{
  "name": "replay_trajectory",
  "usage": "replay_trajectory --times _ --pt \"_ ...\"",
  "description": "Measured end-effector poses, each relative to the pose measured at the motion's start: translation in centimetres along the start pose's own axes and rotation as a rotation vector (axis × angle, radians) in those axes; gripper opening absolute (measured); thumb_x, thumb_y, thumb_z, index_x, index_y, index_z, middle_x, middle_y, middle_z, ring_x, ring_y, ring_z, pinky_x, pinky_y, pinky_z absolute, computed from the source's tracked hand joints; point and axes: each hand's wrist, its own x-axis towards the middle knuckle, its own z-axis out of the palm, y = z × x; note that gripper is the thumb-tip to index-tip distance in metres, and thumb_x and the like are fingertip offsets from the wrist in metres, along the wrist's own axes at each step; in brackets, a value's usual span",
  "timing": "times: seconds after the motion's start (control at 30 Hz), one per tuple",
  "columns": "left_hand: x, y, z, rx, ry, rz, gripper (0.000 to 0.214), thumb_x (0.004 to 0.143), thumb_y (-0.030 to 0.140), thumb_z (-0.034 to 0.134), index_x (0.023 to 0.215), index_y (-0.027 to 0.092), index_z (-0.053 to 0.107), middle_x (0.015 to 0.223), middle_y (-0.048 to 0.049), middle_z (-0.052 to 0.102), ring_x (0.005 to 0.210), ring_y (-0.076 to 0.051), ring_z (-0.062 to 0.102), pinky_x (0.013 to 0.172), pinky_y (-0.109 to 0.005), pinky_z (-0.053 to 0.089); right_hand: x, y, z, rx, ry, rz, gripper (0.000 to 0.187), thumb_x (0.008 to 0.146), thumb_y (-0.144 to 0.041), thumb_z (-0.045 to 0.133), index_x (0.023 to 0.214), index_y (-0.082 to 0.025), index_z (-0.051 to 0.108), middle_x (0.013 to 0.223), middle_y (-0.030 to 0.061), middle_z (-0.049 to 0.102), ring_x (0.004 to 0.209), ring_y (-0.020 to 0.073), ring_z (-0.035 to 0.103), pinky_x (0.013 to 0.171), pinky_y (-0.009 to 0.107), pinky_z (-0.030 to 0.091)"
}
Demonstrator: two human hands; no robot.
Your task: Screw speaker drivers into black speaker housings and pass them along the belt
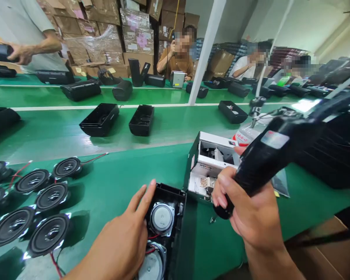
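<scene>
Head view, green belts (175, 126): left hand (113, 249) open on speaker housing (166, 190), right hand (247, 210) gripping power tool (265, 167).

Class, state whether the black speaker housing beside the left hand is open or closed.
Open: the black speaker housing lies with its inside facing up, showing a round speaker driver and red wires.

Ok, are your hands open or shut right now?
Left hand: open, fingers spread, resting on the black speaker housing.
Right hand: closed, holding a black power tool.
</scene>
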Motion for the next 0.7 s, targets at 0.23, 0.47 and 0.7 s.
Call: replay_trajectory --times 0.23,0.47,0.7 --pt "-0.3 -0.7 0.5 -0.108 0.080 0.151 0.053 0.110 0.029 0.042 0.160 0.037 0.058 0.188 -0.0054 0.027 0.159 -0.033 0.054 0.123 -0.058 0.055 -1.7 -2.0 2.7 0.165 0.091 -0.021 0.053 0.099 -0.026 0.085 0.140 -0.046 0.061 0.065 -0.0111 0.055 0.043 0.0113 0.046 0.045 0.026 0.052" --pt "0.3 -1.0 2.1 -0.181 0.167 0.198 0.048 0.108 0.022 0.047 0.152 0.037 0.058 0.181 -0.0070 0.038 0.155 -0.032 0.059 0.120 -0.060 0.060 -1.4 0.9 5.1 0.177 0.027 -0.132 0.053 0.104 -0.020 0.076 0.147 -0.044 0.055 0.071 -0.0098 0.061 0.049 0.0137 0.054 0.050 0.031 0.052" --pt "0.2 -1.2 2.1 -0.214 0.159 0.210 0.049 0.107 0.020 0.048 0.152 0.037 0.055 0.179 -0.0076 0.038 0.156 -0.033 0.057 0.118 -0.055 0.062 -1.9 3.9 4.9 0.144 -0.014 -0.121 0.057 0.105 -0.011 0.067 0.152 -0.038 0.052 0.076 -0.0091 0.062 0.052 0.0131 0.055 0.052 0.030 0.052"
